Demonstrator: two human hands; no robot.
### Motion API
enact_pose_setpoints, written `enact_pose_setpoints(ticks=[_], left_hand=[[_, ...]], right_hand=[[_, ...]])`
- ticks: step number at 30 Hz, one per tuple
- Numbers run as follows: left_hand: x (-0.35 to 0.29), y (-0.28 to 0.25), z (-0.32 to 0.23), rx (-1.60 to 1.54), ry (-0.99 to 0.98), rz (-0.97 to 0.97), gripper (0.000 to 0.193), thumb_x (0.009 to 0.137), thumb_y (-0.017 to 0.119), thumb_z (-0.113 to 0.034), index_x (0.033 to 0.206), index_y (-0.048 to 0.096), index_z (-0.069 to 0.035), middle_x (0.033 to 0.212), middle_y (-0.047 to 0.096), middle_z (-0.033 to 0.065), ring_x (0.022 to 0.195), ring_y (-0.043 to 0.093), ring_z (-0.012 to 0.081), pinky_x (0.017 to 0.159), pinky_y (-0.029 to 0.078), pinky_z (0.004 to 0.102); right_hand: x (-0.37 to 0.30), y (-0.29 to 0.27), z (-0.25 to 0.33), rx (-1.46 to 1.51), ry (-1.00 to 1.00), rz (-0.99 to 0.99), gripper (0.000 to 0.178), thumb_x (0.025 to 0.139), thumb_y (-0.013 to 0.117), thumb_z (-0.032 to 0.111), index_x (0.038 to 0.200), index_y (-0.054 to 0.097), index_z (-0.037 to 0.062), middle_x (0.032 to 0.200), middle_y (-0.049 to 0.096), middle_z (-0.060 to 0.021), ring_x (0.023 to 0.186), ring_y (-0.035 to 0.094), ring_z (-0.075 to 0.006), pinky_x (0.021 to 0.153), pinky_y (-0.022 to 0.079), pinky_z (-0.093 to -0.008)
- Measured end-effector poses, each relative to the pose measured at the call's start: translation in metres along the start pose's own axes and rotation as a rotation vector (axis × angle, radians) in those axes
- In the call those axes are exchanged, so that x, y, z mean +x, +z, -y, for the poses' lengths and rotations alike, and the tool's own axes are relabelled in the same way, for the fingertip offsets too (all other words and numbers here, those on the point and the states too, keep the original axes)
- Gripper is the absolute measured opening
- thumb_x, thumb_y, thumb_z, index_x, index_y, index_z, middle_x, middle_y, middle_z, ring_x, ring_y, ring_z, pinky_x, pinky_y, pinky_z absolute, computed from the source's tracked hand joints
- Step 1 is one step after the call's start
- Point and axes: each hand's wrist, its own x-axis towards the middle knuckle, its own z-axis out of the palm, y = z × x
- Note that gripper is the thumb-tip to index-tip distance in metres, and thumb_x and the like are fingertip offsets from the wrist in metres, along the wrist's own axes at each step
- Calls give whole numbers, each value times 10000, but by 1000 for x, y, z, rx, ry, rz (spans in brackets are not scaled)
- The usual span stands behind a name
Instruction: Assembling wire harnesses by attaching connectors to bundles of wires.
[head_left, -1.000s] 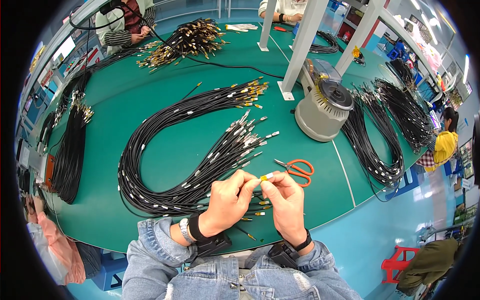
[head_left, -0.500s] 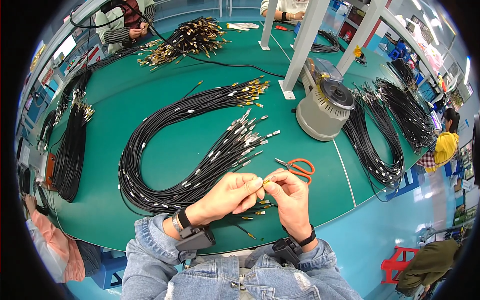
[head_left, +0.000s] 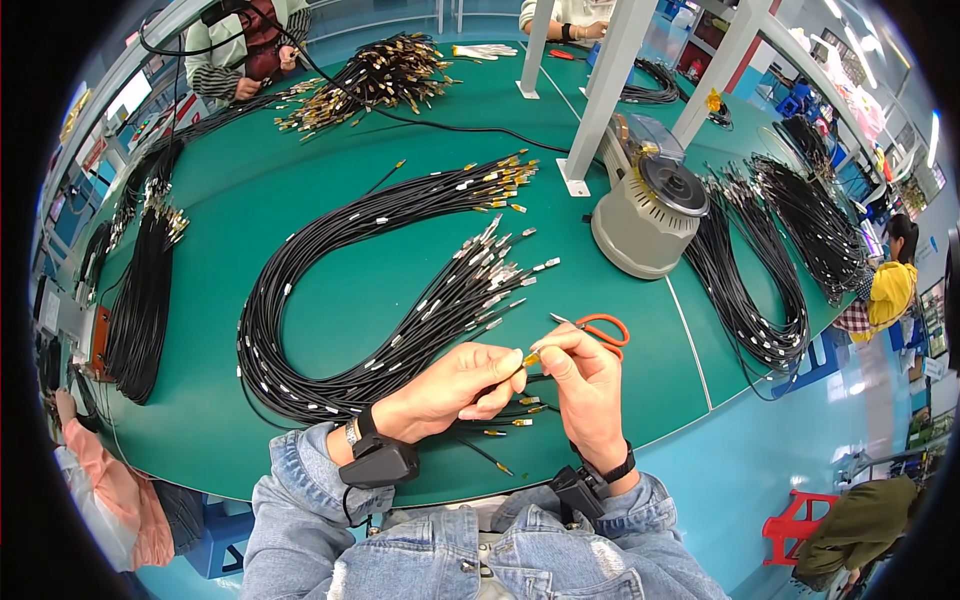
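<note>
Over the near edge of the green table, my left hand point(head_left: 462, 382) pinches a black cable whose yellow-wrapped end point(head_left: 531, 360) sticks out between thumb and forefinger. My right hand point(head_left: 585, 385) is closed at the tip of that end, thumb and forefinger together; anything tiny between them is too small to make out. Right behind the right hand lie red-handled scissors point(head_left: 612, 324), partly covered by its fingers. A large U-shaped bundle of black cables point(head_left: 262, 300) with white and yellow ends lies left of and beyond my hands. Several loose cable ends point(head_left: 503, 469) show below them.
A grey round machine point(head_left: 645, 235) stands at the right beside white posts point(head_left: 606, 100). More cable bundles hang or lie at the left point(head_left: 140, 320) and right point(head_left: 775, 310). A heap of cable ends point(head_left: 385, 75) is at the back, near a co-worker's hands point(head_left: 250, 88).
My fingers have drawn slightly apart, and more of the yellow cable end shows. The right hand has risen a little, covering part of the scissors. A co-worker's hands at the back left have separated.
</note>
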Motion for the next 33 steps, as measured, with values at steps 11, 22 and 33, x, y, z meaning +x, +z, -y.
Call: enact_pose_setpoints(ticks=[11, 22, 33], left_hand=[[3, 15, 9, 193, 92, -119, 266, 952, 480, -270, 844, 555, -39, 541, 450, -41, 454, 341, 13, 407, 230, 177], [7, 0, 44, 849, 338, -195, 238, 878, 588, -233, 1005, 593, -33, 845, 598, 51, 682, 520, 146, 633, 440, 270], [-38, -20, 57, 1472, 417, -93, 247, 784, 652, -171, 999, 603, -59, 932, 540, 54, 866, 515, 244, 776, 431, 337]], right_hand=[[-12, -5, -3, -16, 85, -2, 81, 852, 585, 43, 800, 597, -18, 764, 544, -34, 721, 502, -104, 680, 403, -238], [8, -62, 33, -347, 219, -12, 169, 835, 573, 83, 965, 623, -12, 822, 576, -20, 736, 506, -76, 690, 408, -221], [134, -118, 22, -47, 30, -428, 216, 889, 573, 183, 967, 608, -16, 646, 459, 36, 493, 327, -39, 478, 279, -205]])
